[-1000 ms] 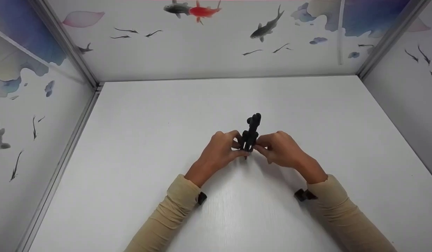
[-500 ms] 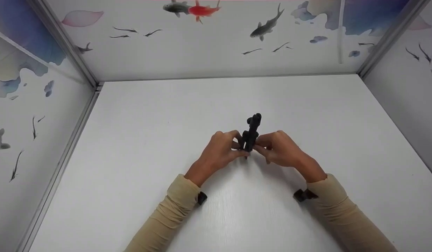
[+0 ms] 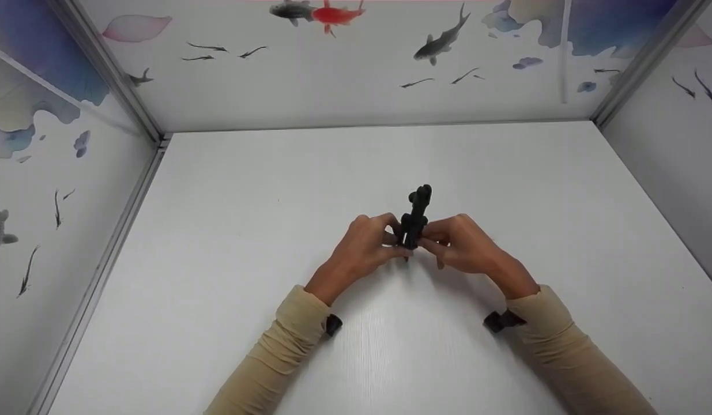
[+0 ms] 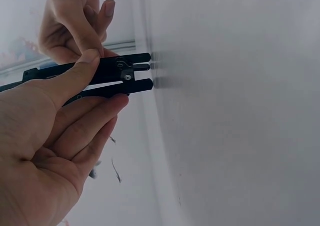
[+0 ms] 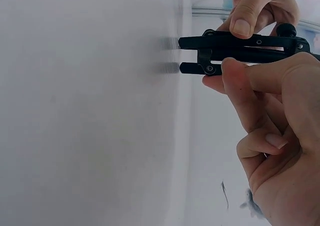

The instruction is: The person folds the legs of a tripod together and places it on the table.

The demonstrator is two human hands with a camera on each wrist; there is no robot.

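A small black tripod (image 3: 416, 216) stands upright over the white table, its legs drawn close together. My left hand (image 3: 358, 248) grips the legs low down from the left, thumb on the near side. From the right, my right hand (image 3: 465, 245) pinches the lower legs between thumb and fingers. In the left wrist view the tripod's legs (image 4: 112, 68) run sideways, with their feet at the tabletop and a gap beside the lower leg. The right wrist view shows the legs (image 5: 220, 41) with a hinged brace between them; fingers cover part of them.
The white tabletop (image 3: 246, 190) reaches back to a white panel (image 3: 361, 92) printed with fish. Side panels with metal-coloured frame posts (image 3: 125, 98) stand left and right. A black wrist device (image 3: 332, 325) sits at the left cuff, another (image 3: 497, 321) at the right.
A narrow light slit between the tripod's legs on the right has closed; the left slit still shows. Both hands stay in nearly the same place, and the view has shifted slightly.
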